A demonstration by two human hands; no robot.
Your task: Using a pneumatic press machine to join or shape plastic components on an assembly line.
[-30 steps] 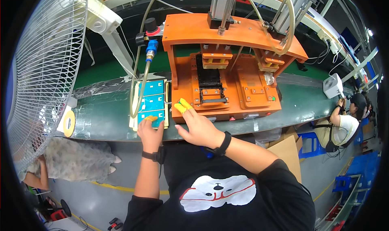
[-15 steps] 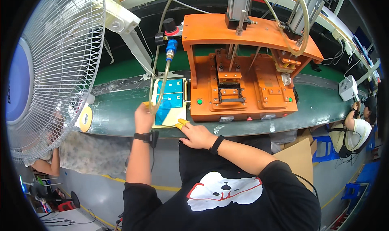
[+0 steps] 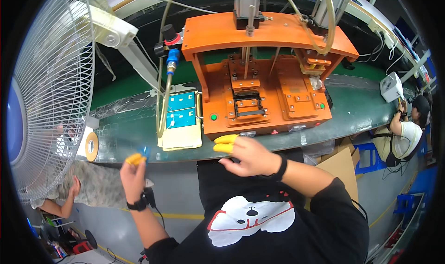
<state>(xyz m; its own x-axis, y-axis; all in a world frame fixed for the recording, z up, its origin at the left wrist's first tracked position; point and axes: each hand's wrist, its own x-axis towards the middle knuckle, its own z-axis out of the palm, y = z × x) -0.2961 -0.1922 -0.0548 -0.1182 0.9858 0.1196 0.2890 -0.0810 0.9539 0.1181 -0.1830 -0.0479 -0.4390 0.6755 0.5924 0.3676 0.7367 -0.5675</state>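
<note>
My left hand (image 3: 133, 177), with yellow finger cots, is closed at the fingertips on a small piece of blue film (image 3: 146, 152) just off the bench's front edge. To its right lies a pale yellow backing sheet (image 3: 183, 138) bearing two blue-green rectangles (image 3: 181, 119) with small white marks. The sheet's near part shows bare yellow. My right hand (image 3: 248, 156), also in yellow finger cots, hovers in front of the orange press (image 3: 218, 130) with fingers stretched out and nothing in them.
A clear hose (image 3: 164, 104) hangs over the sheet's left side. Left are a tape roll (image 3: 92, 146) and a large caged fan (image 3: 51, 78). A small white fan (image 3: 392, 87) stands far right, near a seated person (image 3: 410, 143). Another person's hand (image 3: 74, 187) shows at left.
My left hand has moved left and nearer me, off the sheet, with blue film from its near part. My right hand has left the sheet and shifted right. The whole view has shifted.
</note>
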